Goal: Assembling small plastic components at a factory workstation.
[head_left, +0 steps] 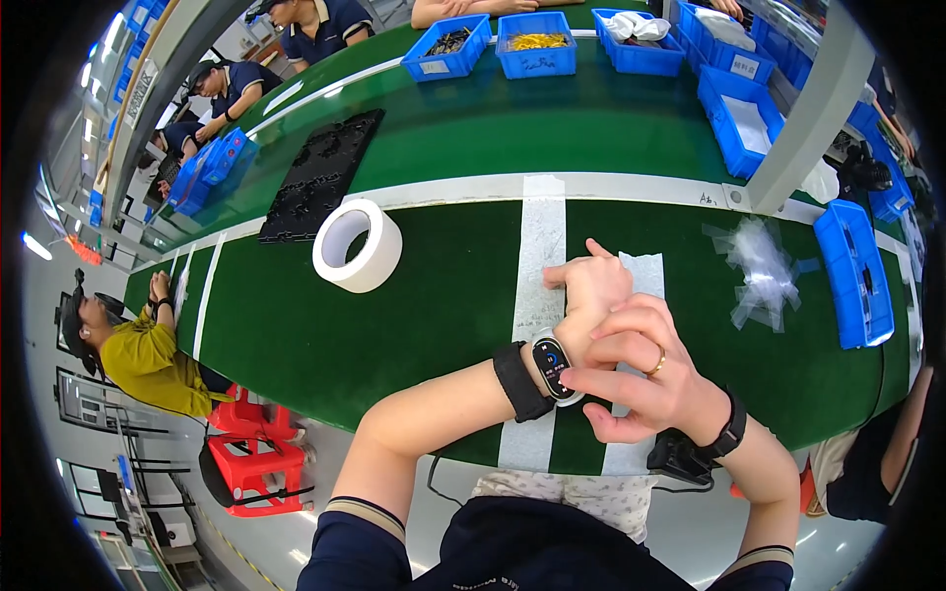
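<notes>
My left hand [591, 288] is over the green table [453, 276], back up, with thumb and one finger stretched out and the other fingers partly hidden. It holds nothing. On that wrist sit a smartwatch [554, 366] with a lit screen and a black strap band [521, 382]. My right hand [641, 369], with a gold ring, reaches across from the right. One of its fingertips touches the watch screen; its fingers are bent but apart and hold nothing. A black band [731, 426] is round the right wrist. Pale tape strips [532, 443] run under my hands.
A white tape roll [357, 246] and a black tray-like panel [320, 177] lie left. Right are crumpled clear film pieces [764, 271] and a long blue bin [854, 276]. Blue bins [535, 61] line the far side. A metal post [813, 108] rises right. A person [148, 350] sits left.
</notes>
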Motion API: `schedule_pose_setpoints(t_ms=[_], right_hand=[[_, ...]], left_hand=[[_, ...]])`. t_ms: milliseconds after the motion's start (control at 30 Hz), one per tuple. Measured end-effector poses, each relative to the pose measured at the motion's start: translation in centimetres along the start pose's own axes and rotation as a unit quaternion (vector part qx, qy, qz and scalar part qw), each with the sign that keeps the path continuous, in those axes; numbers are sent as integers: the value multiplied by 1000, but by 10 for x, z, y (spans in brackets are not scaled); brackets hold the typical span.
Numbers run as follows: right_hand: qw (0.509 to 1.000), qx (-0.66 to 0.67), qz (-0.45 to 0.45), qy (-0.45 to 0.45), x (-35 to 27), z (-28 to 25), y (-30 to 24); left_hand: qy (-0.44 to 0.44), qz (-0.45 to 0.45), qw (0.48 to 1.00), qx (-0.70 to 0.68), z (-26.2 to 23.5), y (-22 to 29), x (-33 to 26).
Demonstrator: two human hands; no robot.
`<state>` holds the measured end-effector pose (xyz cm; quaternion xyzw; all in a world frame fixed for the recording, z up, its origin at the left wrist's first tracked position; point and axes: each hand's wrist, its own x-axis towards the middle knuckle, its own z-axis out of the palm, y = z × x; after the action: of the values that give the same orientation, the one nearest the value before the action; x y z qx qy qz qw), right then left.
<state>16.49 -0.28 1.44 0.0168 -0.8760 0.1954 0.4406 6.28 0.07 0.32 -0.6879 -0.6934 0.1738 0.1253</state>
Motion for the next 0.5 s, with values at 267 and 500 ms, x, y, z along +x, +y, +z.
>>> schedule_pose_setpoints(t_ms=[267, 500], right_hand=[[997, -50, 53, -40, 0, -1, -1], [994, -61, 55, -78, 1, -2, 0]], left_hand=[[77, -3, 994, 72, 6, 5, -8], [67, 25, 997, 43, 2, 3, -7]])
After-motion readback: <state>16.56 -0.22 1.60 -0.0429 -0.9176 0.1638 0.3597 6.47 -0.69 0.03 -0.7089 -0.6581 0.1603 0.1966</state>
